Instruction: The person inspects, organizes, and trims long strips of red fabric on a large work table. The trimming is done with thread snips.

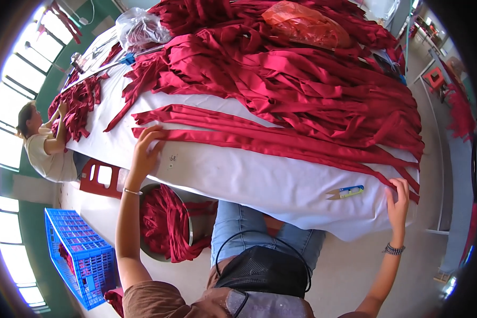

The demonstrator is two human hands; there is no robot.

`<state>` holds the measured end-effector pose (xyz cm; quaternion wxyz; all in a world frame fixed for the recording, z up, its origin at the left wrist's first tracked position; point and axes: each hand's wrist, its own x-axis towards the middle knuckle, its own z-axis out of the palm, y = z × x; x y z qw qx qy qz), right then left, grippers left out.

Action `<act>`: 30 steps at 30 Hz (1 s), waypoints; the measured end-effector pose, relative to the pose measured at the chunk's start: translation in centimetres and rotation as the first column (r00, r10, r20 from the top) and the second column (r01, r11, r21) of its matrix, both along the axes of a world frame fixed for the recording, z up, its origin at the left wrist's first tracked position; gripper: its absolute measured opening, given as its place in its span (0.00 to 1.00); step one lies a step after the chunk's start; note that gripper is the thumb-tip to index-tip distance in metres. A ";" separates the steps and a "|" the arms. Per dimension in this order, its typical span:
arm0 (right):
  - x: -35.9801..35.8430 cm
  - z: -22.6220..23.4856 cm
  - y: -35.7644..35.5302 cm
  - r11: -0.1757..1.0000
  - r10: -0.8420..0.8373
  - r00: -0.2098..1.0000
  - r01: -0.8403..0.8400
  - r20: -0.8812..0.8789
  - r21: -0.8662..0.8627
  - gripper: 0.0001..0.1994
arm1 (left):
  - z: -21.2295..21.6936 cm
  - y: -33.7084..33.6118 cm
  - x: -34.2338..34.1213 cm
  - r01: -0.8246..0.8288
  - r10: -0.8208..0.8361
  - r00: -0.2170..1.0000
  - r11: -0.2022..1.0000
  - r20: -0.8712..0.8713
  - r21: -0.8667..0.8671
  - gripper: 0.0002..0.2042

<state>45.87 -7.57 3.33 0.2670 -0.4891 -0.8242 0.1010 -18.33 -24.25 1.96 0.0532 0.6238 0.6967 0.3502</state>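
A long red fabric strip point(259, 147) stretches across the near side of the white-covered table point(238, 172). My left hand point(147, 151) pinches its left end between thumb and fingers. At the other end, my right hand point(398, 204) has its thumb and fingers closed on the strip near the table's right corner. More red strips point(217, 117) lie side by side just beyond it, partly overlapping. Thread snips point(346, 192) with blue and yellow-green handles rest on the cloth, left of my right hand. Small printed labels point(171, 160) sit by my left wrist.
A big heap of red strips point(281, 79) covers the far table, with an orange plastic bag point(305, 24) and a clear bag point(139, 29) on it. Below stand a round tub point(191, 233) of red fabric, a blue crate point(85, 254) and a red stool point(102, 177). A person point(45, 143) works at left.
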 end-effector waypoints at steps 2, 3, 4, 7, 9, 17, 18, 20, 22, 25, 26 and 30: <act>1.0 0.0 0.2 0.995 0.030 0.996 -0.038 0.083 0.087 0.07 | -0.4 -1.2 -1.4 -0.006 0.005 0.997 1.000 -0.077 -0.012 0.11; 1.2 0.3 -0.2 0.986 0.037 0.991 -0.058 0.132 0.158 0.07 | -0.1 -0.8 -0.4 0.021 -0.022 0.999 1.000 -0.046 -0.014 0.09; 1.0 0.9 -0.7 0.982 0.058 0.986 -0.085 0.157 0.169 0.06 | 0.1 -0.7 0.2 0.051 -0.052 0.998 0.999 -0.043 -0.017 0.08; 0.9 1.9 -1.1 0.995 0.069 0.989 -0.078 0.134 0.060 0.06 | 0.4 -1.4 0.3 0.069 -0.069 0.997 0.997 -0.020 -0.036 0.07; 1.4 1.2 0.0 0.992 0.067 0.987 -0.082 0.148 0.092 0.07 | 0.3 -1.5 0.1 0.042 -0.041 0.997 0.999 -0.061 0.013 0.07; 1.5 2.1 -1.3 0.944 -0.216 0.942 0.134 0.258 0.300 0.10 | -0.1 -0.4 1.0 0.023 -0.025 0.986 1.000 -0.162 -0.014 0.19; 0.3 2.3 -2.2 0.915 -0.256 0.937 0.157 0.235 0.372 0.12 | 0.2 -0.5 1.4 0.020 -0.026 0.979 0.999 -0.201 -0.033 0.19; -2.2 2.0 -3.5 0.931 -0.142 0.988 0.110 0.066 0.348 0.09 | 1.0 -0.5 2.5 -0.034 -0.010 0.951 0.990 -0.310 -0.136 0.18; -5.8 1.7 -5.0 0.956 -0.007 0.993 0.040 -0.114 0.292 0.08 | 0.8 -0.1 3.6 -0.069 0.015 0.913 0.991 -0.408 -0.116 0.17; -9.1 -0.5 -5.7 0.932 0.187 0.980 -0.156 -0.064 0.326 0.15 | 1.6 2.1 6.9 0.048 -0.076 0.961 0.993 -0.266 -0.109 0.17; -9.6 -1.8 -5.9 0.953 0.182 0.983 -0.175 -0.007 0.247 0.19 | 1.7 2.8 7.8 0.076 -0.109 0.962 0.987 -0.250 -0.140 0.18; -10.0 -1.0 -6.8 0.952 0.155 0.929 -0.231 0.336 0.199 0.29 | 0.7 4.3 9.0 0.066 -0.135 0.967 0.953 -0.218 -0.295 0.21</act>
